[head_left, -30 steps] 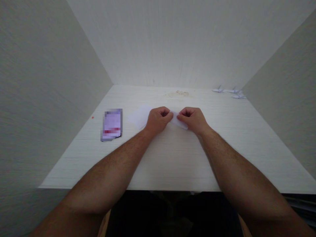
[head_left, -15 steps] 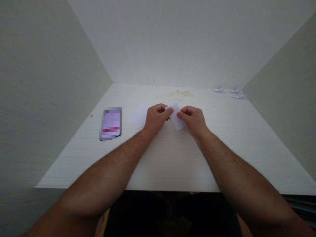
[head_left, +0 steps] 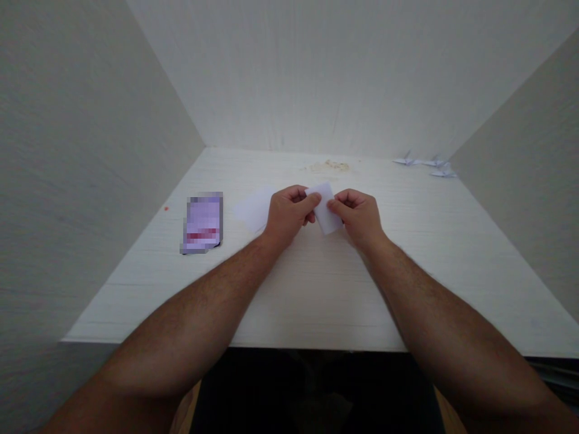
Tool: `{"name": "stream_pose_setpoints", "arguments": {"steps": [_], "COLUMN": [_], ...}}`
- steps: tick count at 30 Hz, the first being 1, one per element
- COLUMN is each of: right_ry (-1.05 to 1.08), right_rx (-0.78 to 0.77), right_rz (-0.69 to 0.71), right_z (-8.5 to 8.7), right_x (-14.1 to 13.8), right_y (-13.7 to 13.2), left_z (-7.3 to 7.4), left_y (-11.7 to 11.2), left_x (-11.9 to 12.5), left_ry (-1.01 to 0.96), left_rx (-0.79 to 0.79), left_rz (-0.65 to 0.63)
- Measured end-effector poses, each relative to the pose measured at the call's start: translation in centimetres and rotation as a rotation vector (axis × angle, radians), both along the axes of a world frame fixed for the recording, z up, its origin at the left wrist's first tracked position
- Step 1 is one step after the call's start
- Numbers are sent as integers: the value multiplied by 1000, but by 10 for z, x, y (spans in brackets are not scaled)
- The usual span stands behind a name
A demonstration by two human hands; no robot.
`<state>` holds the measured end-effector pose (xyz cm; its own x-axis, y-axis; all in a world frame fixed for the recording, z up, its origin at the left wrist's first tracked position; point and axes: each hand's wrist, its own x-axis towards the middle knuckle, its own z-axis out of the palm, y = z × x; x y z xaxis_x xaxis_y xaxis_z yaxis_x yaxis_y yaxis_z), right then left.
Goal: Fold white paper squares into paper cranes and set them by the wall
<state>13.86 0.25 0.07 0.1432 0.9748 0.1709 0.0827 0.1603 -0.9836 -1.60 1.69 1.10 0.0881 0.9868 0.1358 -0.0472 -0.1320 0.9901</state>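
A small white piece of paper (head_left: 326,218), seemingly folded, is held between my two hands above the middle of the table. My left hand (head_left: 289,212) pinches its upper left part, thumb on top and fingers curled beneath. On the opposite side, my right hand (head_left: 359,214) grips the right edge between thumb and bent fingers. Flat on the table, more white paper (head_left: 252,211) lies just left of my left hand, which partly covers it from view.
A phone-like device (head_left: 203,222) with a pixelated screen rests on the white table (head_left: 316,301) at left, beside a tiny red speck (head_left: 166,208). Several folded paper shapes (head_left: 436,164) sit at the back right. Beige flecks (head_left: 335,165) mark the back. Walls (head_left: 289,78) enclose three sides.
Both hands keep their grip on the small paper, which looks slightly more upright now. The whole view has shifted a little; the other things stay in place.
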Motion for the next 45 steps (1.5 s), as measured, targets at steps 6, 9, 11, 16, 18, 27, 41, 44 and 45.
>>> {"name": "stream_pose_setpoints", "arguments": {"steps": [6,9,11,16,18,27,41,44,45], "right_ry": [4,7,12,-5,-7,22,27,29,30], "right_rx": [27,35,34,29,29,22,23,21,20], "right_rz": [-3,-3,-5,-3,-4,4,10,17,16], "right_z": [-3,-3,-2,-2,-3,-1,-3,-3,-3], "right_x": [0,0,0,0,1,0,1,1,1], "right_y": [2,2,2,2,2,1,3,3,3], "left_z": [-3,-3,-3,-2,-1,-2,-2,-4,-4], "left_y": [2,1,1,1,1,2,2,2,2], "left_x": [-1,-1,0,0,0,-1,-1,-2,-2], "left_ry": [-17,-23,-23,-10,1,-6,-9,-9,-10], "left_rx": [29,35,37,31,25,43,42,48,50], "left_rz": [-10,-5,1,13,17,9,13,10,10]}}
